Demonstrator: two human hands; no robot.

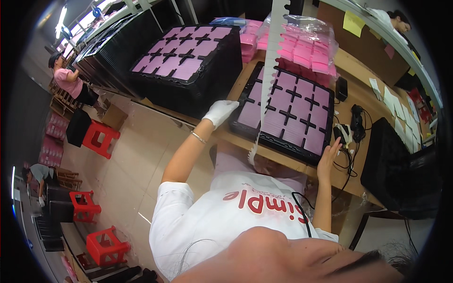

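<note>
Here, gloved L hand (pixel 222 113), R hand (pixel 328 158) at opp. sides of blk tray (pixel 283 146), pink pcs (pixel 300 109) inside, can't tell either grip

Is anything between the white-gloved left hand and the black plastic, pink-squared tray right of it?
Nothing visible stands between the left hand and the tray. A white notched strip crosses the view, right of that hand.

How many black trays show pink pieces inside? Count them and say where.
2: one tray between the left hand and right hand, and a second tray to its left, topping what looks like a stack. Others underneath may be hidden.
</note>
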